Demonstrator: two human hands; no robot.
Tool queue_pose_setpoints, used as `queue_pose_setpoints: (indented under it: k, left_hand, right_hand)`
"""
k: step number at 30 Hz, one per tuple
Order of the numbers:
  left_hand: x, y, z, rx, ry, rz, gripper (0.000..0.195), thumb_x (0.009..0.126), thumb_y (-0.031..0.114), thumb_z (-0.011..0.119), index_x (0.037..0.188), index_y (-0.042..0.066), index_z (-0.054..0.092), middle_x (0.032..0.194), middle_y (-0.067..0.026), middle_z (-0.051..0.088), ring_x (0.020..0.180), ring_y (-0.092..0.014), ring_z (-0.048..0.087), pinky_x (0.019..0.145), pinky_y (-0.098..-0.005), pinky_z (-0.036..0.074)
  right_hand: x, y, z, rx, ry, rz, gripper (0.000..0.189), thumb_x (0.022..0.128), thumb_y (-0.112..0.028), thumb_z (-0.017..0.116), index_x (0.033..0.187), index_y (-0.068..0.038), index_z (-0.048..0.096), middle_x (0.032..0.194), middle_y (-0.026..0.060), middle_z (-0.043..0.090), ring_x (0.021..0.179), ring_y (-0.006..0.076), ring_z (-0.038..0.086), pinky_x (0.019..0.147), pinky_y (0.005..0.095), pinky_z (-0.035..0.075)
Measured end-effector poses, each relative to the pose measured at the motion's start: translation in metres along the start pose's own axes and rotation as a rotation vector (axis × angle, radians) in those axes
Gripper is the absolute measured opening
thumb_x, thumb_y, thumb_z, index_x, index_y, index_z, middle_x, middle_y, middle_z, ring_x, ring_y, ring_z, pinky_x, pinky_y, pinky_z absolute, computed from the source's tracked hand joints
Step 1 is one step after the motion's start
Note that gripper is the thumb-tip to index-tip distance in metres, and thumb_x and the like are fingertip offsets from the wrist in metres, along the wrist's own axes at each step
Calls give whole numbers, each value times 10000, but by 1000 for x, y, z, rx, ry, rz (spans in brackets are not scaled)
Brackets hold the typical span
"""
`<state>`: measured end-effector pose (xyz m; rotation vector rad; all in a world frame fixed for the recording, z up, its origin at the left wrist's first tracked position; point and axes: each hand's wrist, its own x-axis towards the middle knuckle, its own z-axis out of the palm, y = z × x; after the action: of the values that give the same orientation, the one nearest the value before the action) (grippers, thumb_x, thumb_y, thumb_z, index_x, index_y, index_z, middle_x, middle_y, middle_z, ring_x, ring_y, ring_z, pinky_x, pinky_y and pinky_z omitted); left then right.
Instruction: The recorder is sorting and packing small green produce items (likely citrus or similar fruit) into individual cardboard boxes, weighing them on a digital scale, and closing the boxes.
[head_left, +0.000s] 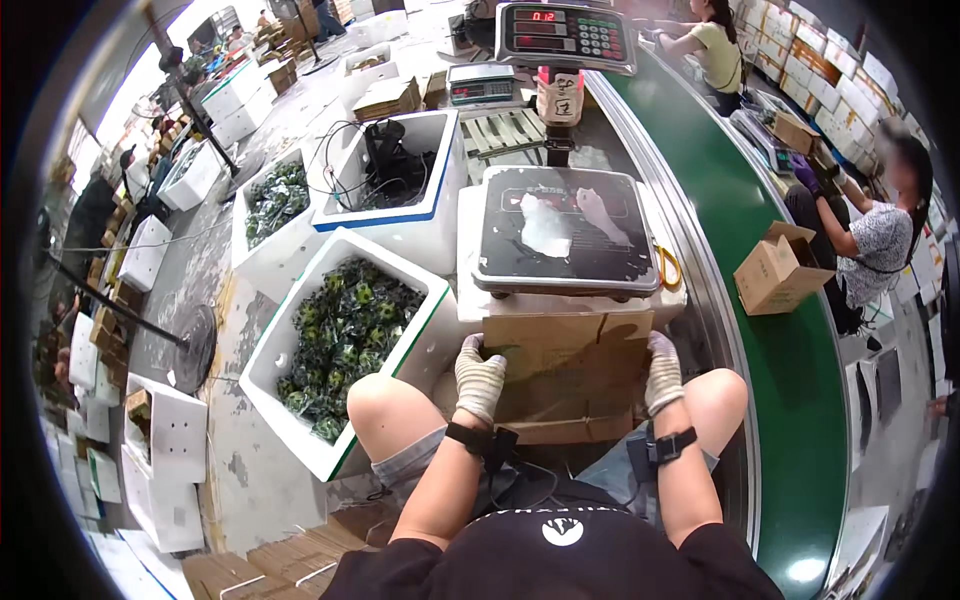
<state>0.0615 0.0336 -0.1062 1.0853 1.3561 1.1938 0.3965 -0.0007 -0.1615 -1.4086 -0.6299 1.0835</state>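
Between my knees is a brown cardboard carton (566, 379), seemingly folded flat, though its depth is hard to judge. My left hand (480, 379), in a striped knit glove, grips its left edge with the thumb over the front. At the opposite edge my gloved right hand (664, 375) holds on, its fingers partly hidden behind the board. Just beyond the carton stands a digital bench scale (487, 259), its platform bearing two whitish scraps (546, 226). The scale's display head (566, 37) is lit with red digits. Orange-handled scissors (667, 266) lie right of the platform.
A foam box (262, 397) of dark-wrapped green produce (352, 337) stands at my left, another foam box (450, 180) with cables behind it. Along my right runs a green conveyor belt (787, 382) carrying an open carton (780, 274). A co-worker (877, 240) sits across it. Flattened cardboard (300, 559) lies lower left.
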Motion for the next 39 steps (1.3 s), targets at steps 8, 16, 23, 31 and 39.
queue_pose_setpoints:
  k: [8,16,23,31,39]
  left_hand:
    - [-3,-6,-14,175,-25,131,254,743,-48,641,950,79,565,857,-13,575,822,-113,548,754,-261,476]
    - [-5,53,-6,-433,-80,-21,342,837,200,771,1086,15,626,877,-20,636,775,-100,580,731,-245,486]
    - [-46,85,9,-352,-419,13,540,872,100,714,1359,3,501,1337,-98,555,1192,-193,536,990,-323,455]
    - [-3,69,31,147,-375,2,770,797,139,754,1452,57,358,1351,-179,496,1240,-246,479,1032,-317,406]
    - [5,45,27,88,-309,188,895,734,-3,661,1518,104,242,1309,-184,533,1241,-294,493,1065,-329,379]
  right_hand:
    - [-57,-171,72,-1087,-1019,-150,379,944,-335,601,1189,-49,645,1053,104,710,986,216,657,915,333,490]
    - [-30,-140,79,-745,-1129,37,379,988,-316,517,1239,-48,612,1125,102,677,1067,204,610,961,325,451]
    - [-22,-184,99,-1355,-948,-515,341,884,-305,586,1140,-91,660,1006,192,688,944,382,645,845,425,511]
    - [-22,-175,128,-1479,-1018,-783,297,829,-315,635,1048,-122,687,914,163,690,875,371,652,781,457,517]
    - [-61,-215,61,-645,-612,-377,176,807,-126,663,942,-18,693,890,79,716,839,229,684,785,362,535]
